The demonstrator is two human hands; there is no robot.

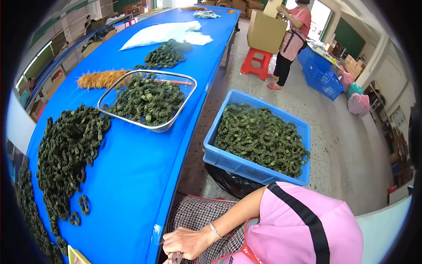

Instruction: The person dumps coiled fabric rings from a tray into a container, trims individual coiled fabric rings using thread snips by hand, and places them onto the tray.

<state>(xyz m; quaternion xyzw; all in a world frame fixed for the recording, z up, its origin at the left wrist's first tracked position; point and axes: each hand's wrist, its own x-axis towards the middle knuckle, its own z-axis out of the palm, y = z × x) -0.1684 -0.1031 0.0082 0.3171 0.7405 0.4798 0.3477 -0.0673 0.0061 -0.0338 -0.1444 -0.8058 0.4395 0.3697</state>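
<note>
My right hand (184, 243), with a bracelet at the wrist, is low in the view beside the table edge, over a plaid apron (193, 215). Its fingers are curled closed around a small greyish-brown thing (176, 257) that I cannot make out. A sliver of skin at the bottom edge looks like my left hand (166, 261); its fingers are cut off by the frame. On the blue table (127, 176) lies a long heap of dark green ruffled rings (66, 154), with a few loose ones nearer my hand. A metal wire basket (162, 127) holds more of them.
A blue plastic crate (257, 163) full of the green rings stands beside the table, above a black bag (233, 182). Farther up the table are orange-brown fluffy strands (101, 79), another green pile (165, 55) and a white bag (160, 33). A person (295, 39) handles a carton (266, 33) on a red stool (256, 64).
</note>
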